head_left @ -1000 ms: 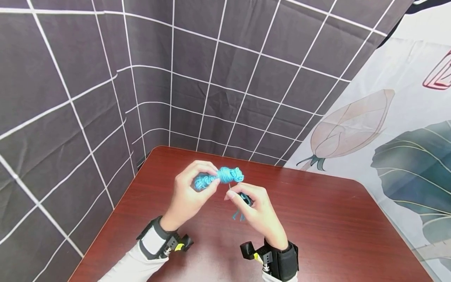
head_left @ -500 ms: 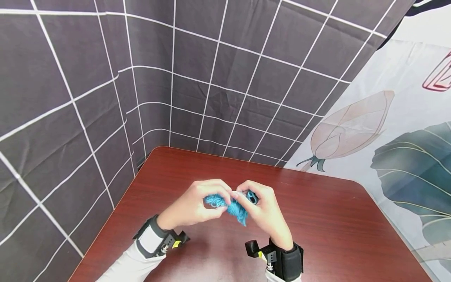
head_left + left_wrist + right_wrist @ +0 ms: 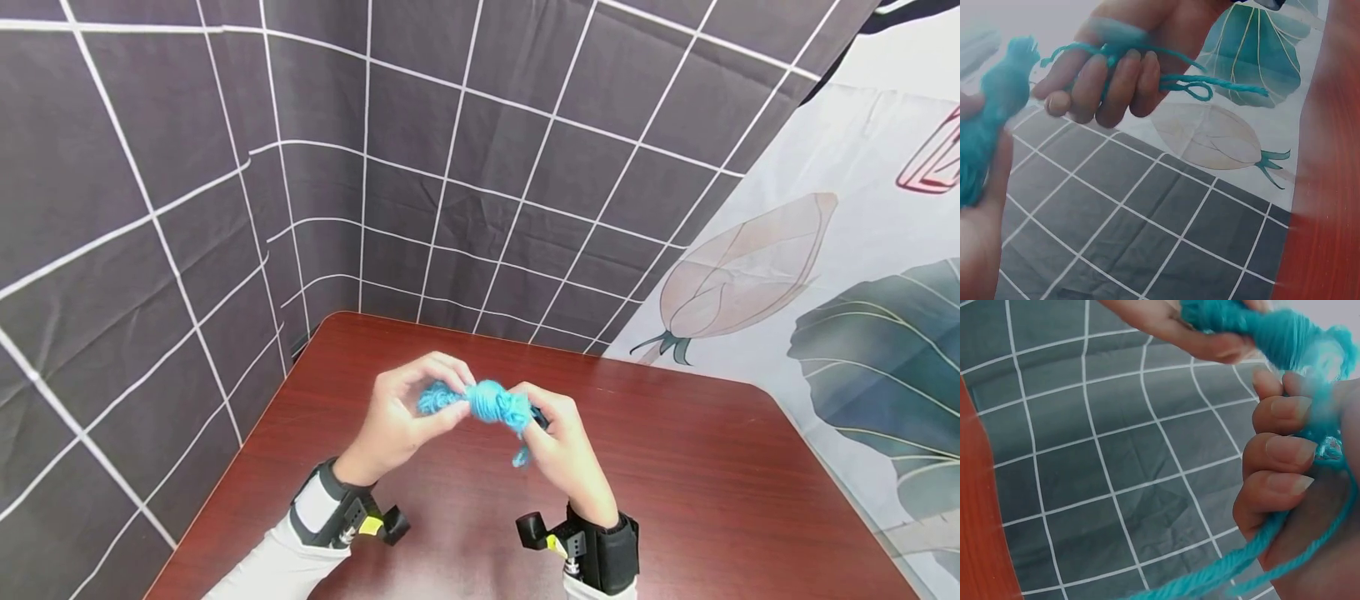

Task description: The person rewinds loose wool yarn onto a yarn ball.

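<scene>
A small turquoise skein of yarn [image 3: 491, 402], bound round its middle with wraps, is held above the table. My left hand [image 3: 401, 412] pinches its left part between thumb and fingers. Just right of the skein, my right hand [image 3: 566, 442] curls its fingers round loose yarn. In the left wrist view the right hand [image 3: 1116, 81] has loops and yarn ends [image 3: 1235, 86] sticking out of the fist. A strand of yarn [image 3: 1210, 575] trails from under its curled fingers in the right wrist view. The skein's far end is blurred there, close to the right hand's fingertips.
The reddish-brown wooden table [image 3: 712, 483] lies below both hands. A dark grey cloth with white grid lines [image 3: 420, 167] hangs behind and to the left. On the right hangs a white cloth with leaf and bud prints [image 3: 750, 275]. Each wrist wears a camera strap.
Half a second ago the hands met lower, with the skein's right end tipped down. Now the left hand has risen leftward, the hands are farther apart, and the skein lies nearer level.
</scene>
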